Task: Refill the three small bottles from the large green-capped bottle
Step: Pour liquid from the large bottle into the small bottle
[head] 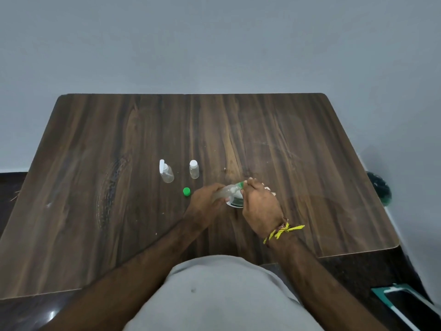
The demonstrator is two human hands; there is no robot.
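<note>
The dark wood-grain table (pixel 119 163) carries everything close to the person. Over it, the left hand (pixel 205 201) tips the large clear bottle (pixel 224 191), fingers wrapped around it, likely pouring into something gripped by the right hand (pixel 260 206), though that is hidden. Two small clear plastic bottles (pixel 167 172) stand upright behind; the green cap (pixel 186 191) lies off, just beside.

Looks like a plain room in a home or small office — hard to say which. A dark wood-grain table (pixel 262 130) with rounded corners fills the middle of the frame, pushed up against a bare, pale blue-grey wall (pixel 214 44) across the top. Dark glossy floor (pixel 14 187) shows at the left edge. At the right edge sits something dark green (pixel 379 189) — too blurred to name.
</note>
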